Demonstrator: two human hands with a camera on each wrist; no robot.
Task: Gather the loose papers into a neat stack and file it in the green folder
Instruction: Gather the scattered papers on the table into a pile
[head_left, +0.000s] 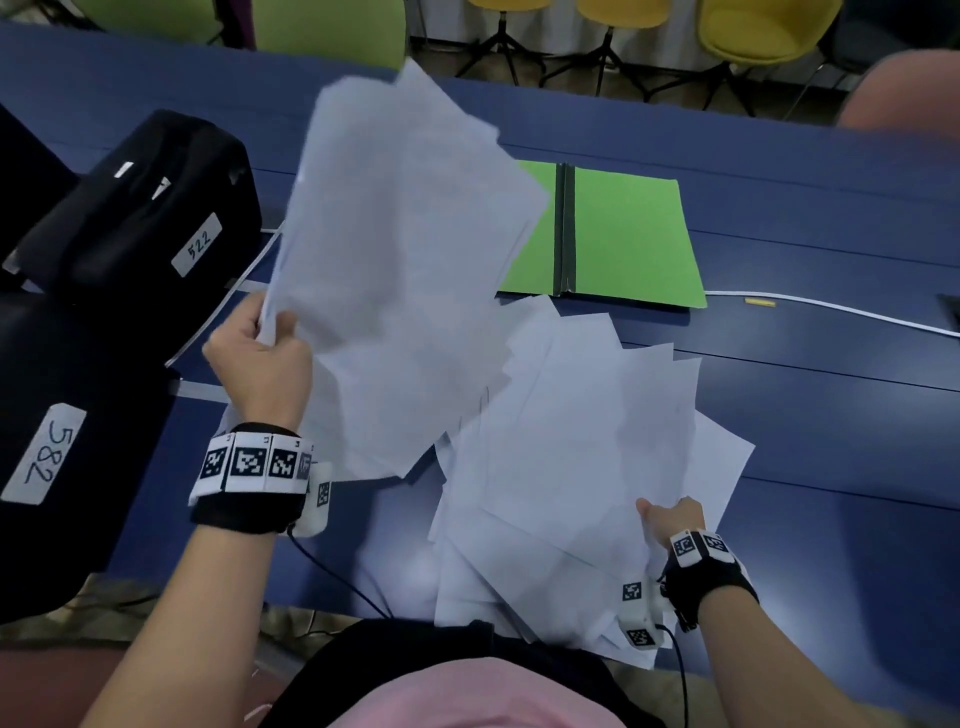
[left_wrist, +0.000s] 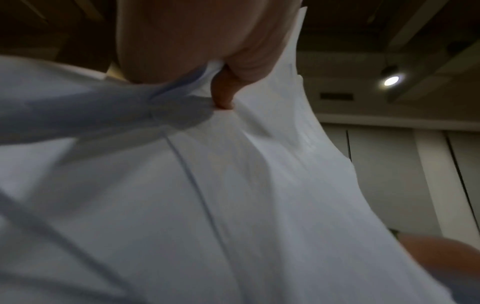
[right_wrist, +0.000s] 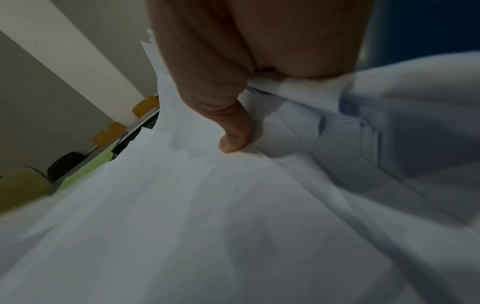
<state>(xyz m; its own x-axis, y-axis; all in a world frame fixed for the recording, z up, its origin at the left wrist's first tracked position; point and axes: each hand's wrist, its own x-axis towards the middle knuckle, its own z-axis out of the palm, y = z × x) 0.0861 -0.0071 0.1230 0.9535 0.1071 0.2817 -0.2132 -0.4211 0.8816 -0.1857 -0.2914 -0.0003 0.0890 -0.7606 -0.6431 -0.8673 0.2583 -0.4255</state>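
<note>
Head view, left: my left hand (head_left: 257, 358) pinches the near corner of a raised sheaf of papers (head_left: 400, 260), lifted off the blue table (head_left: 831, 415) and fanned unevenly.
Head view, right: my right hand (head_left: 672, 519) grips the near edge of the scattered pile (head_left: 582, 457) lying on the table, some sheets hanging over the table's near edge.
Head view, folder: the green folder (head_left: 628, 234) lies open beyond the pile, partly hidden behind the raised sheaf; black cases (head_left: 140, 218) sit to my left.
Left wrist view: my thumb (left_wrist: 223, 96) presses into the sheets, which crease at the pinch.
Right wrist view: my thumb (right_wrist: 233, 127) lies on top of the sheets, the other fingers hidden beneath them.
Doing it well: I judge I should lay the sheaf onto the pile, then stand everything on edge and tap it square before filing.
</note>
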